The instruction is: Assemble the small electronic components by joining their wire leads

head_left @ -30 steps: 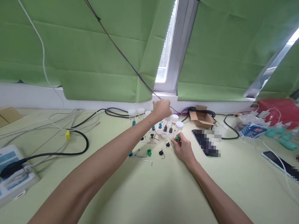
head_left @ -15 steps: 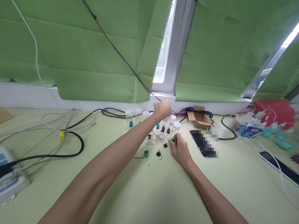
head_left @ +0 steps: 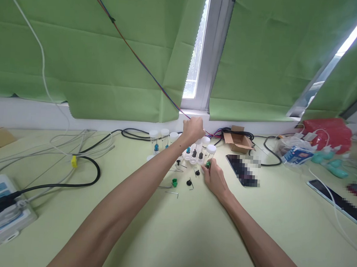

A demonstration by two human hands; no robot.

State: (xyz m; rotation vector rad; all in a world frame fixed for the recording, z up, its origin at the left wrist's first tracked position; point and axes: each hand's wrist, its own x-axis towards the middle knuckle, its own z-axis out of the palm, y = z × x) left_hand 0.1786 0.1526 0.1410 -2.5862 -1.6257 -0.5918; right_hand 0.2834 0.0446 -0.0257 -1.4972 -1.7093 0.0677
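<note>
My right hand [head_left: 215,176] is closed around the lower part of a clear white-capped bottle [head_left: 210,150], which has a green piece [head_left: 208,164] in its lower part. Above the other capped bottles [head_left: 165,135], my left hand [head_left: 193,130] is curled shut; its fingertips are turned away, so whatever they grip is hidden. Blue or dark pieces show inside several of these bottles. On the table nearby lie a green plastic part [head_left: 174,182], a black round knob-like part [head_left: 189,182], a second black part [head_left: 197,172] and a bent metal rod [head_left: 172,193].
To the right are a phone [head_left: 241,170], a small open cardboard box [head_left: 238,142] and another phone [head_left: 336,199]. Black and grey cables [head_left: 84,152] run across the left side, near a white-and-blue case [head_left: 3,212]. A green blind [head_left: 125,59] hangs behind the table.
My left hand has shifted very slightly to the left above the bottles. My right hand keeps its hold on the bottle with the green piece.
</note>
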